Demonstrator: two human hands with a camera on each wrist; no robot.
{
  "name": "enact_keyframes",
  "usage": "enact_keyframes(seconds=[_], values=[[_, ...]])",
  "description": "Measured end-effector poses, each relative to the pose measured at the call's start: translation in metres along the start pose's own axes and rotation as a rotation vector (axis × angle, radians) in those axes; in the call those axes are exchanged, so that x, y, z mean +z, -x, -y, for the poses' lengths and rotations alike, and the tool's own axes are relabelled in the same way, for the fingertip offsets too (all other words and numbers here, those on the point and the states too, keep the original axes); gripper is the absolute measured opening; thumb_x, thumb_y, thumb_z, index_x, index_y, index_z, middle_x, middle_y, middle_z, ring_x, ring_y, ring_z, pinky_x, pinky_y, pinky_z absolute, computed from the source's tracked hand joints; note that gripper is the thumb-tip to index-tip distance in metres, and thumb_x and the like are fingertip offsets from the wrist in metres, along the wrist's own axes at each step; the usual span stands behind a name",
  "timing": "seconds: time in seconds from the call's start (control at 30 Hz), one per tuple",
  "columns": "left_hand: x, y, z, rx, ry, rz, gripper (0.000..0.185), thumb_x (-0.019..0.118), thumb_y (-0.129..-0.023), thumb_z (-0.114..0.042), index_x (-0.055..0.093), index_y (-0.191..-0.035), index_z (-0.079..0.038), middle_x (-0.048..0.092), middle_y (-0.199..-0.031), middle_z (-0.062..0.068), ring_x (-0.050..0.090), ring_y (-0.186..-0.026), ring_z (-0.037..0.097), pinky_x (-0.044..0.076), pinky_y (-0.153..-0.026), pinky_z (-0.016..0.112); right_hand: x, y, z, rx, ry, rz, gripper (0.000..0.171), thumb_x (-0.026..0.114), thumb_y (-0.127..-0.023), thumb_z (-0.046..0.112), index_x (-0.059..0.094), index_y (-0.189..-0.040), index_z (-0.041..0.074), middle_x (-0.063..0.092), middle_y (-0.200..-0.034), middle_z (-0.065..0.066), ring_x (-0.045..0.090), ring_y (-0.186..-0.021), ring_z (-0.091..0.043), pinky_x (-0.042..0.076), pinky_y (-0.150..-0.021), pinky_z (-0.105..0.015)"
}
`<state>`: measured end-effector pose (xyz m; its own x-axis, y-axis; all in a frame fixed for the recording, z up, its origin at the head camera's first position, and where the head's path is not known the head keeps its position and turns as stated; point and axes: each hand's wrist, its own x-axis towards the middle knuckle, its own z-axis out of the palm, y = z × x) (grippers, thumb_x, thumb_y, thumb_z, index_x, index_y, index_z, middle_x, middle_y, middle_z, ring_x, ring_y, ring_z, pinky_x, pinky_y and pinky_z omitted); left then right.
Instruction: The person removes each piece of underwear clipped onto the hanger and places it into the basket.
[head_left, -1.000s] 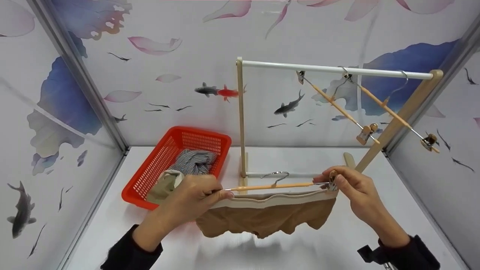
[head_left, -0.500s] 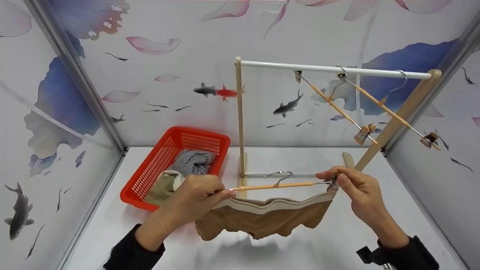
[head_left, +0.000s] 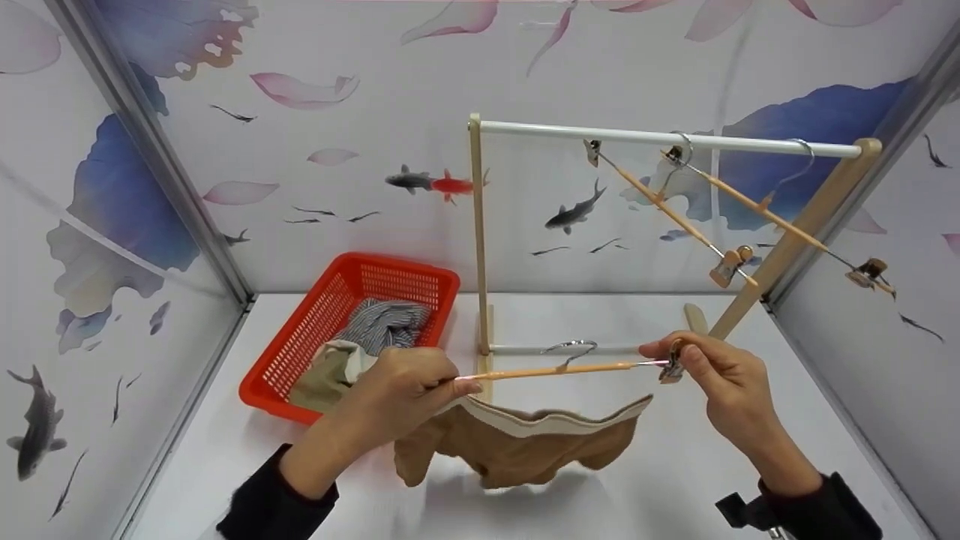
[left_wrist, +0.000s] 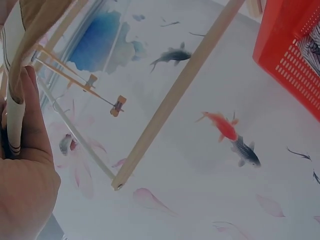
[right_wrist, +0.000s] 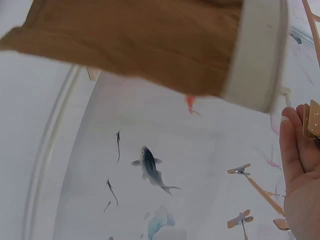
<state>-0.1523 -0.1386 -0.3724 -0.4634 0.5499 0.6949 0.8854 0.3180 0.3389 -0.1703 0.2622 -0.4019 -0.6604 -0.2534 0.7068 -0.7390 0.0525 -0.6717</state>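
Note:
A clip hanger (head_left: 525, 373) with an orange bar and silver hook is held level between both hands. My left hand (head_left: 397, 390) grips its left end together with a corner of a brown garment (head_left: 532, 454) with a cream waistband; the left clip is hidden behind the fingers. At the other end, my right hand (head_left: 731, 379) pinches the metal clip (head_left: 673, 366) between thumb and fingers. The waistband's right corner hangs loose, below and left of that clip. In the right wrist view, the clip (right_wrist: 311, 119) stands apart from the cloth.
A red basket (head_left: 289, 337) at the left holds a striped cloth (head_left: 386, 322) and an olive garment (head_left: 322, 379). Behind the hands rises a wooden rack with a white rail (head_left: 570, 132). Two clip hangers (head_left: 679, 217) hang from it at the right.
The garment's right corner has come out of the right clip and dropped leftward, sagging lower. Both hands and the hanger have shifted slightly right.

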Motion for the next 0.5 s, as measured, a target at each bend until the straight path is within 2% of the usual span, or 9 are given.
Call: enact_keyframes(seconds=[0.13,0.27,0.37,0.5], values=[[0.0,-0.001,-0.001,-0.005,-0.002,0.006,0.025,0.085,-0.087,-0.008,0.064,-0.073,-0.009,0.049,-0.063,-0.002,0.043,-0.059,0.006,0.034,-0.052,0.014,-0.002,-0.001,-0.002,-0.002,-0.105,0.031,0.026,0.042,-0.101,-0.02,0.064,-0.115,-0.022,0.077,-0.107,-0.02,0.075,-0.104,-0.019,0.059,-0.086,-0.022],[0.0,-0.002,-0.003,-0.007,-0.016,0.009,0.025,0.085,-0.087,-0.008,0.065,-0.073,-0.009,0.049,-0.062,-0.002,0.043,-0.059,0.006,0.035,-0.051,0.013,-0.005,-0.004,-0.001,0.003,-0.16,0.084,0.033,0.039,-0.097,-0.024,0.058,-0.124,-0.023,0.075,-0.114,-0.02,0.075,-0.107,-0.023,0.06,-0.086,-0.026],[0.0,-0.003,-0.002,0.006,-0.021,0.002,0.025,0.086,-0.085,-0.006,0.064,-0.072,-0.009,0.049,-0.062,-0.001,0.043,-0.058,0.007,0.035,-0.051,0.014,-0.007,-0.007,0.002,0.008,-0.095,0.118,0.038,0.044,-0.093,-0.023,0.058,-0.129,-0.019,0.075,-0.119,-0.016,0.073,-0.104,-0.02,0.06,-0.082,-0.024],[0.001,-0.004,-0.002,0.021,-0.004,-0.01,0.028,0.087,-0.083,-0.003,0.062,-0.071,-0.009,0.047,-0.062,-0.001,0.042,-0.058,0.006,0.033,-0.051,0.014,-0.007,-0.013,0.006,-0.044,0.111,0.155,0.042,0.062,-0.084,-0.019,0.066,-0.126,-0.011,0.075,-0.121,-0.01,0.067,-0.094,-0.013,0.054,-0.076,-0.019]])
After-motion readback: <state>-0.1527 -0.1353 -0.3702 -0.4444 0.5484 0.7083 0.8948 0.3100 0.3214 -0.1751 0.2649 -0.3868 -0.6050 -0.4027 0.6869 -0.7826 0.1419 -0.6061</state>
